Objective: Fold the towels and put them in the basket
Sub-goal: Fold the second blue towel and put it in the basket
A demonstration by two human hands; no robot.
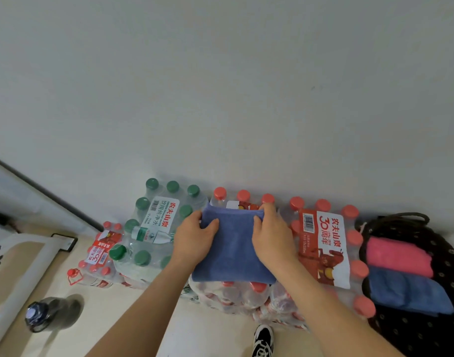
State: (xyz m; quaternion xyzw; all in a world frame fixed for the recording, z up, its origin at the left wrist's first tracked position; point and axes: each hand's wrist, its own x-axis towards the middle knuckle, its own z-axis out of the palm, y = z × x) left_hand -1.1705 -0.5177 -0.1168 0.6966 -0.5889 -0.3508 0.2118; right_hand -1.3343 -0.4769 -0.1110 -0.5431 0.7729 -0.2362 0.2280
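Note:
A folded blue towel [233, 253] lies on top of shrink-wrapped packs of red-capped water bottles [321, 243]. My left hand [195, 238] grips its left edge, thumb on top. My right hand [272, 235] grips the right edge near the far corner, fingers curled over the fold. At the right stands a dark dotted basket [411, 328] with a rope handle. Inside it lie a folded pink towel [398, 256] and a folded blue towel [408, 292].
A pack of green-capped bottles [153, 228] sits left of the towel, with a smaller red-capped pack [102, 251] beyond. A dark water bottle [48, 315] stands on the floor at the lower left. My shoe [263, 340] shows below. A white wall rises behind.

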